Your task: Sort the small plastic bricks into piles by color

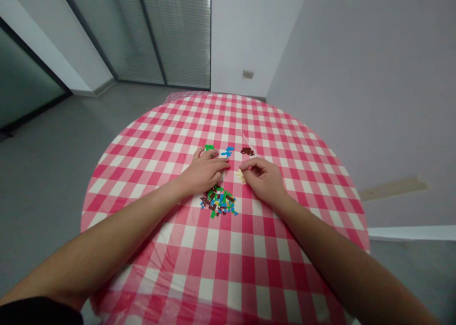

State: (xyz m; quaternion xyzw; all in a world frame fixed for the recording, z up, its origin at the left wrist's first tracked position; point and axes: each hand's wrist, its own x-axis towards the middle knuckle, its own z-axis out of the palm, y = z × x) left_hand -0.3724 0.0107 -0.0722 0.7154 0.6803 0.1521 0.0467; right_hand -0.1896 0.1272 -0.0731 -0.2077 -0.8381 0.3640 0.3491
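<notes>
A mixed heap of small coloured bricks lies on the round table with a red-and-white checked cloth. My left hand rests palm down just beyond the heap, fingers stretched toward the middle. My right hand is curled beside it, its fingertips pinched over a small cream pile. Farther out lie three sorted groups: green bricks, blue bricks and dark brown bricks.
The table stands close to a pale wall on the right. Grey floor spreads to the left, with glass partitions and blinds at the back.
</notes>
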